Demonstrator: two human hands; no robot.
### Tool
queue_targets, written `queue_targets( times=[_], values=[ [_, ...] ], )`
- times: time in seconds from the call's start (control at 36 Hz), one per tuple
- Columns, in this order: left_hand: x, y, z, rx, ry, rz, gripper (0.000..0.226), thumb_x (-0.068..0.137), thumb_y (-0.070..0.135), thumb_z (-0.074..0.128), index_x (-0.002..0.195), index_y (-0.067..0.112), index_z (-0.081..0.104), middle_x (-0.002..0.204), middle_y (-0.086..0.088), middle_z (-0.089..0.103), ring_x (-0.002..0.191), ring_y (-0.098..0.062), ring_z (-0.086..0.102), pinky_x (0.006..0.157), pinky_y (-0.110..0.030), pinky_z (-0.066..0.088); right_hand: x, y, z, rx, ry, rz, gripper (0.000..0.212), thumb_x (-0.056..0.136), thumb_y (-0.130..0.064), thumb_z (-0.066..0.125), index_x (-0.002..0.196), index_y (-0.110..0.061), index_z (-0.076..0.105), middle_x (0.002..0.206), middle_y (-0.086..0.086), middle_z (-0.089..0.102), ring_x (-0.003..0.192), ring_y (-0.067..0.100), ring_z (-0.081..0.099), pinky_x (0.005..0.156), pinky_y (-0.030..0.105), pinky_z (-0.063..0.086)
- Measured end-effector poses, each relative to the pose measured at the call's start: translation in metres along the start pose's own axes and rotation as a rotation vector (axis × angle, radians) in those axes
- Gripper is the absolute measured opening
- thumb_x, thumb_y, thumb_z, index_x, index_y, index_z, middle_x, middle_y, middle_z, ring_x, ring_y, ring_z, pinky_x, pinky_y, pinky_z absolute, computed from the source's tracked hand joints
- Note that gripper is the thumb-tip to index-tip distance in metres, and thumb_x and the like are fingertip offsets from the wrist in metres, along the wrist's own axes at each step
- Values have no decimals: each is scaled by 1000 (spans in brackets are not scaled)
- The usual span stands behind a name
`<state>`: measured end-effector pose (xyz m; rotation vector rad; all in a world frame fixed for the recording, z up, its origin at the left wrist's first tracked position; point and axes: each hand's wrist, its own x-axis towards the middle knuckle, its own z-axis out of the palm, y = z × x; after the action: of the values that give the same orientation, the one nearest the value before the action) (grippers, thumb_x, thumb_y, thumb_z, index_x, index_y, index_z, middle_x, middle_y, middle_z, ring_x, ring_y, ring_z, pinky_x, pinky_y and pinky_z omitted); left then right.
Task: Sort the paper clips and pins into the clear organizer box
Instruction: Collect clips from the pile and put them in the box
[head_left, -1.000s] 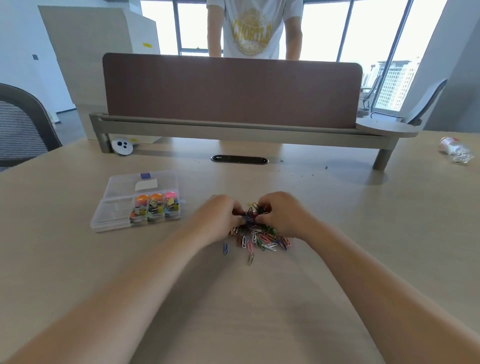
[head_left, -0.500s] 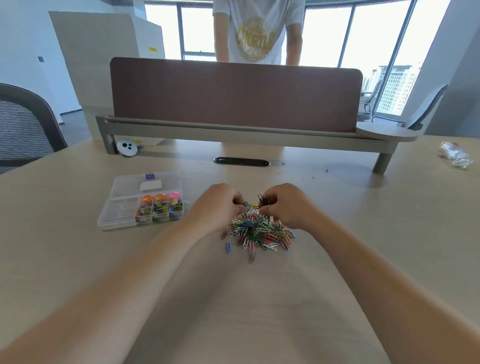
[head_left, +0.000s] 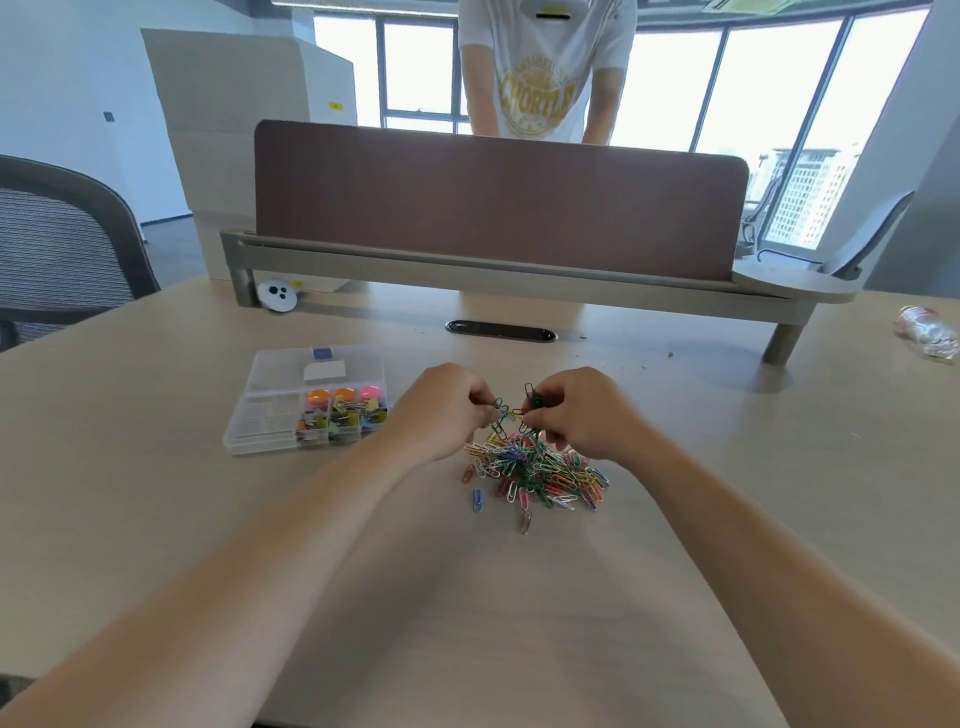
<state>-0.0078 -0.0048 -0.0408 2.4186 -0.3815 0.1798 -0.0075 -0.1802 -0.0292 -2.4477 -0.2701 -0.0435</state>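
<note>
- Pile of paper clips (head_left: 535, 470), many colours, on the table (head_left: 727, 467) near its middle, directly below both hands.
- Small tangle of clips (head_left: 501, 415) lifted above the pile and stretched between the two hands; lower end close to the pile, contact impossible to judge.
- Left hand (head_left: 441, 410): thumb and forefinger pinching the left end of the tangle, other fingers curled in.
- Right hand (head_left: 584, 413): fingertips pinching the right end, with one dark clip (head_left: 530, 392) standing up above them.
- One second ago: both hands low, pressed into the pile and hiding most of it. Now raised, with much more of the pile in sight.
- Single blue clip (head_left: 476, 500) lying just outside the pile on the near side.
- Clear organizer box (head_left: 270, 415) to the left of the left hand, apart from the pile, in the same place as before.
- Binder clips (head_left: 340, 420) and round orange and pink pins (head_left: 343, 397) in its three right compartments.
- Writing: yellow "CHORTLE" on the white T-shirt (head_left: 540, 98) of a person standing behind the brown desk divider (head_left: 493, 202); smaller letters around it too small to read.
- White label (head_left: 324, 370) on the box: nothing legible.
- Edges and room: narrow gap between box and left hand.
- Broad stretch of table top from the pile to a crumpled plastic bottle (head_left: 927, 332) at far right.
- Dark cable slot (head_left: 501, 331) between the hands and the divider.
- Near table edge at the bottom of the view, under the forearms.
</note>
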Motion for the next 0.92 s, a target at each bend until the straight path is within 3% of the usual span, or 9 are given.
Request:
queue_targets(
  times=[0.11, 0.28, 0.39, 0.58, 0.69, 0.78, 0.92],
  values=[
    [-4, -9, -10, -43, 13, -30, 13, 90, 26, 64, 87, 14, 71, 61, 0, 64, 49, -9, 56, 47, -20, 35, 3, -10, 3, 12, -5, -14, 5, 89, -13, 68, 88, -8, 71, 59, -1, 61, 39, 3, 51, 40, 8, 39],
    [-13, -29, -32, -55, 64, -71, 9, 91, 26, 63, 86, 20, 68, 62, 4, 63, 53, -7, 56, 49, -19, 36, 14, -35, 15, 35, -19, -63, 6, 88, -16, 69, 89, -11, 71, 64, 5, 65, 46, 10, 54, 44, 9, 42],
    [-19, -50, -53, -58, 103, -129, 11, 88, 30, 65, 81, 23, 69, 62, 2, 66, 55, -11, 60, 54, -27, 46, 26, -58, 31, 50, -48, -107, 5, 89, -17, 69, 88, -13, 70, 64, 3, 66, 49, 10, 56, 49, 11, 44],
    [-36, -90, -96, -12, 169, -177, 9, 88, 22, 65, 83, 18, 71, 58, 7, 61, 39, 2, 50, 40, -9, 33, 49, -103, 65, 18, -95, -199, 6, 89, -23, 68, 87, -18, 70, 64, -2, 66, 48, 5, 57, 47, 14, 38],
    [-46, -115, -118, 43, 183, -225, 10, 89, 25, 65, 81, 23, 71, 59, 6, 63, 44, -2, 52, 48, -20, 39, 61, -128, 86, 50, -115, -234, 5, 89, -19, 69, 87, -16, 71, 64, -3, 65, 49, 6, 57, 42, 8, 39],
    [-51, -131, -130, 57, 189, -257, 11, 90, 25, 64, 81, 24, 69, 61, 4, 63, 52, -8, 56, 53, -24, 41, 70, -143, 101, 71, -142, -239, 5, 89, -18, 69, 90, -14, 71, 72, 3, 69, 55, 11, 59, 48, 14, 47],
    [-56, -151, -140, 78, 202, -312, 9, 90, 24, 63, 85, 21, 70, 64, 5, 63, 55, -8, 56, 54, -24, 41, 83, -160, 122, 89, -178, -250, 5, 88, -18, 70, 84, -19, 69, 71, 3, 69, 51, 9, 57, 44, 14, 46]
  ],
)
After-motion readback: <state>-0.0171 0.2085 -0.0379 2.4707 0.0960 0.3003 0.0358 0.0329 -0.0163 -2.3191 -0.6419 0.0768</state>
